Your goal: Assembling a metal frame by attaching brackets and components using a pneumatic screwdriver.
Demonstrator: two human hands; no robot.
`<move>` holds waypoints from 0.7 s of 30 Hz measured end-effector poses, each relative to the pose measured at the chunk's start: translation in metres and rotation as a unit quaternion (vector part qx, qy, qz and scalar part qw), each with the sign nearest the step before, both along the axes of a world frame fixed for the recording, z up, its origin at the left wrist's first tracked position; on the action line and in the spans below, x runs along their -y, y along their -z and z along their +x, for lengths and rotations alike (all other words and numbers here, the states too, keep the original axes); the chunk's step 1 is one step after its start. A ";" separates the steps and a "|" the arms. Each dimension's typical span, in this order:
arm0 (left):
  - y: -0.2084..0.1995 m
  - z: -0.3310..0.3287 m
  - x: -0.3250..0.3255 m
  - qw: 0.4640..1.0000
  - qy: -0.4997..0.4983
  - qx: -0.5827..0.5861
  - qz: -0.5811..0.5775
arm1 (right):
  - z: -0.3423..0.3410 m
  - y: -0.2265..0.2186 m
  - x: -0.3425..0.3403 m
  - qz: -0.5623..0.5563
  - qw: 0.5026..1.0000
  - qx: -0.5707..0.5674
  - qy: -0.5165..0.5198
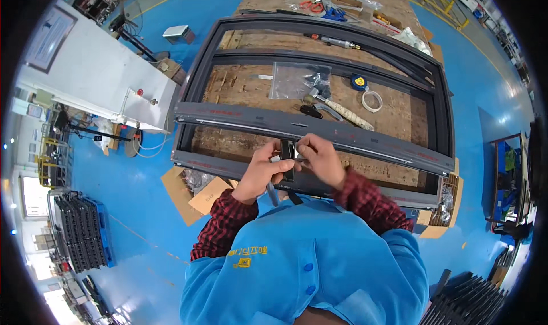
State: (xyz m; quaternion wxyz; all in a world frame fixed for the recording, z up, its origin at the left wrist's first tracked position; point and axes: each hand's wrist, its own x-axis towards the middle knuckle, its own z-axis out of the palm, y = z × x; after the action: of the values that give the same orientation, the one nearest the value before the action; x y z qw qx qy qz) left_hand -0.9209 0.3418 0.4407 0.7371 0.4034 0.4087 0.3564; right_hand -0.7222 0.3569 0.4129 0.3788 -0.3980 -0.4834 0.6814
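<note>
A small black metal fitting (287, 152) is pinched between both hands just above the near rail of a dark grey window frame (240, 121). My left hand (264, 175) grips its lower left side and also holds a thin grey tool (272, 195) that points down. My right hand (321, 160) holds the fitting's right side by the fingertips. The frame lies flat on a wooden workbench (245, 85).
On the bench inside the frame lie a clear plastic bag of parts (297, 79), a hammer (341, 111), a blue tape measure (358, 82) and a white tape roll (372, 100). Cardboard boxes (197, 195) sit below the bench. A white cabinet (97, 76) stands left.
</note>
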 end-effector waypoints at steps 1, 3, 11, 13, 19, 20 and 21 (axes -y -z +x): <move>0.004 0.007 0.000 1.000 -0.024 -0.011 0.016 | -0.012 0.006 0.009 0.073 0.993 0.032 0.088; 0.007 0.014 0.003 0.996 -0.072 -0.036 0.046 | -0.027 0.014 0.023 0.208 0.939 0.095 0.259; 0.009 0.013 -0.018 0.995 0.020 -0.072 0.061 | 0.013 0.009 0.000 0.000 0.994 -0.049 0.095; 0.012 0.016 -0.018 0.978 0.072 -0.129 0.149 | 0.031 0.000 -0.005 -0.130 0.986 -0.103 -0.027; -0.005 0.022 -0.025 0.955 0.131 -0.172 0.205 | 0.029 0.041 0.004 -0.256 0.917 -0.298 -0.072; -0.005 0.022 -0.021 0.945 0.129 -0.200 0.225 | 0.026 0.041 0.011 -0.253 0.928 -0.269 -0.043; -0.006 0.020 -0.018 0.933 0.131 -0.227 0.245 | 0.021 0.038 0.019 -0.249 0.938 -0.241 -0.012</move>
State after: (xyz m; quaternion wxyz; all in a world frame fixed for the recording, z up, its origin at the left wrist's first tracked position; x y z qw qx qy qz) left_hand -0.9012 0.3600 0.4470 0.5426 0.6917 0.4089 0.2447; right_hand -0.7014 0.3375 0.3744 0.3649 -0.2976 -0.1969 0.8599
